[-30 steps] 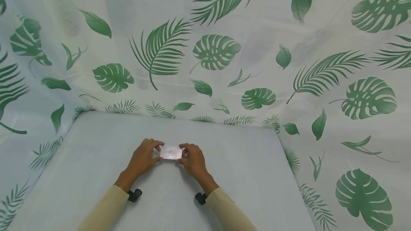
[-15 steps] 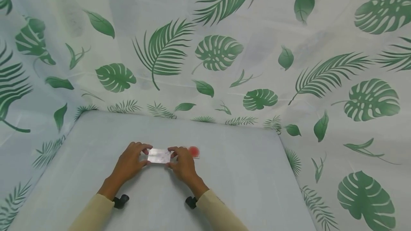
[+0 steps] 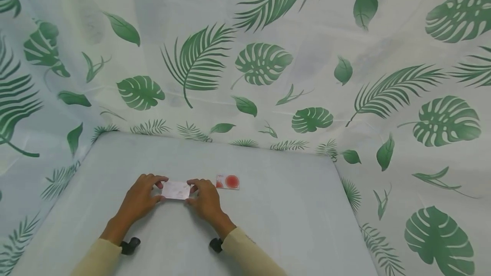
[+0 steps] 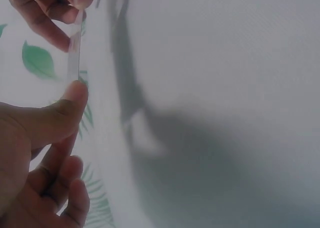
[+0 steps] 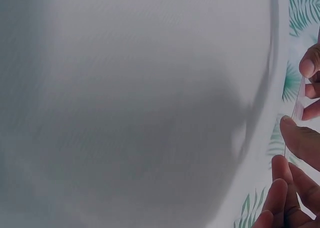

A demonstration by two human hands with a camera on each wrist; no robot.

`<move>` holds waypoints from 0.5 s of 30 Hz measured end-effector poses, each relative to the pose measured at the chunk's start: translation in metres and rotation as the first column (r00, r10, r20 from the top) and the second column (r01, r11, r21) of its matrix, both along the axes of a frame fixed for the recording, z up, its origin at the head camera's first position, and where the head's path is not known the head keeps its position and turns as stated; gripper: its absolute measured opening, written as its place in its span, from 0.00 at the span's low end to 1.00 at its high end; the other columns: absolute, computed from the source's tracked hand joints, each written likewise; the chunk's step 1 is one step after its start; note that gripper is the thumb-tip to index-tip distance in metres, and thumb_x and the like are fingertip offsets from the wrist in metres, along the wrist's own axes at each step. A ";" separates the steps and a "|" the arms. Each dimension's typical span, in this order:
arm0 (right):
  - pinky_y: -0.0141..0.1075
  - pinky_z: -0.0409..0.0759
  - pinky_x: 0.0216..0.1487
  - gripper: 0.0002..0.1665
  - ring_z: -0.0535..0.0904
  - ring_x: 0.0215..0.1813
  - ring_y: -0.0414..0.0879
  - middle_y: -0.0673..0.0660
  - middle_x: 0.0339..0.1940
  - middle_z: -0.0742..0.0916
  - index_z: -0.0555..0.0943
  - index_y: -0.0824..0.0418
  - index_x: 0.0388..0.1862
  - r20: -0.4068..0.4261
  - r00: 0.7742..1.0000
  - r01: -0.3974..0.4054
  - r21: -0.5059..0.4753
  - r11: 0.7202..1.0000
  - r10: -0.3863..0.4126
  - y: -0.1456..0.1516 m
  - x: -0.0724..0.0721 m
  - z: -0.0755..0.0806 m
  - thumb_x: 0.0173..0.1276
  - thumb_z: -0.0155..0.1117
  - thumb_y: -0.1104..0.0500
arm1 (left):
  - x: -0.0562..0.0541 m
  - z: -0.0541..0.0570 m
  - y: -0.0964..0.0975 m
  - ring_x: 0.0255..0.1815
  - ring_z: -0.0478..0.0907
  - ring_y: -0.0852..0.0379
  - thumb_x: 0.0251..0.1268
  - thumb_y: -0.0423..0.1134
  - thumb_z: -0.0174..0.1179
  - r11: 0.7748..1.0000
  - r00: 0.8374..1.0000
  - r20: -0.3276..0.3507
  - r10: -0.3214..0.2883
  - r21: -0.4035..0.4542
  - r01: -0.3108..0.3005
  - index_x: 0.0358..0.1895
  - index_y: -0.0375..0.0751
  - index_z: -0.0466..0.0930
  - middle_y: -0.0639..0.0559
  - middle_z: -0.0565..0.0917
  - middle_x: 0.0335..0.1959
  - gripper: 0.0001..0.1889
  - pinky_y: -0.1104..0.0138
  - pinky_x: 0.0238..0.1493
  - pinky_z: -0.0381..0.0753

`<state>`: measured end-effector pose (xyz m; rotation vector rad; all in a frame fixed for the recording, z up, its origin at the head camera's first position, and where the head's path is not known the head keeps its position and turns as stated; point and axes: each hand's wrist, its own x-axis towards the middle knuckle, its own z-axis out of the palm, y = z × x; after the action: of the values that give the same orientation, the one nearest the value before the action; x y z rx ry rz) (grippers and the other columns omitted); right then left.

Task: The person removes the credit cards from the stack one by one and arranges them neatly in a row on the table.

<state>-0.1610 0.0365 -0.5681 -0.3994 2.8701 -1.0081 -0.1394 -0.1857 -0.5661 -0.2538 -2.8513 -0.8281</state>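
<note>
A thin, pale pinkish-white card (image 3: 175,190) is held up between both hands, over the left-middle of the white table. My left hand (image 3: 139,196) pinches its left edge between thumb and fingers. At its right edge my right hand (image 3: 207,199) grips it the same way. In the left wrist view the card (image 4: 74,53) appears nearly edge-on, above its shadow. A second card (image 3: 228,181), white with red round shapes, lies flat on the table just right of my right hand, touched by neither hand.
The white table (image 3: 299,216) spreads around both hands. Behind it and along its sides hangs a white cloth (image 3: 268,97) printed with green leaves. Black wrist cameras (image 3: 131,246) sit under both wrists.
Both hands have moved left and slightly toward the body with the pale card between them. The red-marked card, out of sight a second ago, has come into view beside the right hand.
</note>
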 end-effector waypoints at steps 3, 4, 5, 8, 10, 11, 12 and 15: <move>0.26 0.75 0.44 0.32 0.72 0.40 0.34 0.44 0.40 0.87 0.85 0.48 0.64 0.002 1.000 0.000 0.027 1.000 0.000 -0.007 0.000 -0.003 0.60 0.85 0.59 | 0.002 -0.001 -0.005 0.47 0.74 0.49 0.51 0.29 0.82 1.000 1.000 0.008 0.005 -0.001 -0.005 0.62 0.42 0.83 0.50 0.84 0.40 0.31 0.53 0.48 0.78; 0.26 0.74 0.44 0.32 0.72 0.40 0.34 0.43 0.39 0.87 0.86 0.47 0.64 -0.001 1.000 -0.001 0.036 0.999 0.001 -0.009 0.000 -0.005 0.60 0.85 0.58 | 0.003 -0.002 -0.007 0.47 0.74 0.48 0.51 0.29 0.82 1.000 1.000 0.007 0.006 0.000 -0.006 0.62 0.41 0.83 0.50 0.84 0.40 0.31 0.53 0.49 0.78; 0.27 0.74 0.44 0.32 0.72 0.40 0.34 0.43 0.38 0.87 0.86 0.48 0.63 -0.007 1.000 -0.003 0.043 0.999 0.003 -0.011 0.000 -0.006 0.59 0.85 0.59 | 0.004 -0.002 -0.008 0.47 0.74 0.48 0.51 0.29 0.81 1.000 1.000 0.007 0.006 0.004 -0.006 0.62 0.41 0.83 0.50 0.84 0.40 0.31 0.53 0.49 0.78; 0.28 0.74 0.45 0.32 0.73 0.41 0.35 0.42 0.37 0.87 0.86 0.48 0.63 -0.010 1.000 0.000 0.063 0.998 0.001 -0.017 0.001 -0.009 0.58 0.86 0.58 | 0.006 -0.003 -0.013 0.47 0.75 0.48 0.51 0.28 0.81 1.000 1.000 0.003 0.008 -0.002 -0.008 0.61 0.41 0.83 0.50 0.84 0.40 0.31 0.52 0.49 0.78; 0.28 0.75 0.47 0.32 0.73 0.41 0.35 0.41 0.35 0.86 0.87 0.48 0.62 -0.016 1.000 -0.002 0.076 0.997 0.003 -0.021 0.002 -0.010 0.58 0.86 0.58 | 0.008 -0.004 -0.016 0.47 0.75 0.47 0.51 0.28 0.81 1.000 1.000 0.002 0.011 -0.010 -0.011 0.61 0.41 0.83 0.50 0.84 0.40 0.31 0.52 0.49 0.78; 0.29 0.75 0.47 0.32 0.74 0.41 0.35 0.41 0.35 0.86 0.87 0.48 0.62 -0.019 1.000 -0.003 0.078 0.997 0.004 -0.023 0.003 -0.011 0.57 0.86 0.58 | 0.008 -0.004 -0.018 0.47 0.75 0.47 0.51 0.28 0.81 1.000 1.000 0.005 0.012 -0.015 -0.012 0.61 0.40 0.83 0.50 0.84 0.40 0.31 0.51 0.49 0.78; 0.28 0.75 0.48 0.32 0.74 0.42 0.35 0.40 0.35 0.86 0.87 0.48 0.62 -0.018 1.000 -0.003 0.081 0.997 0.004 -0.026 0.003 -0.012 0.57 0.86 0.58 | 0.008 -0.004 -0.019 0.47 0.75 0.47 0.51 0.28 0.81 1.000 1.000 0.009 0.015 -0.018 -0.015 0.61 0.40 0.83 0.49 0.84 0.40 0.31 0.51 0.49 0.78; 0.29 0.75 0.48 0.32 0.74 0.41 0.35 0.40 0.34 0.86 0.87 0.48 0.61 -0.026 1.000 -0.009 0.082 0.997 0.011 -0.031 0.004 -0.014 0.56 0.87 0.58 | 0.009 -0.006 -0.024 0.47 0.75 0.46 0.52 0.28 0.80 0.999 0.999 0.030 0.025 -0.024 -0.024 0.61 0.40 0.84 0.49 0.84 0.40 0.30 0.50 0.50 0.78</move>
<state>-0.1573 0.0052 -0.5824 -0.4234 2.9181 -0.8865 -0.1301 -0.2096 -0.5722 -0.2105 -2.8873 -0.8008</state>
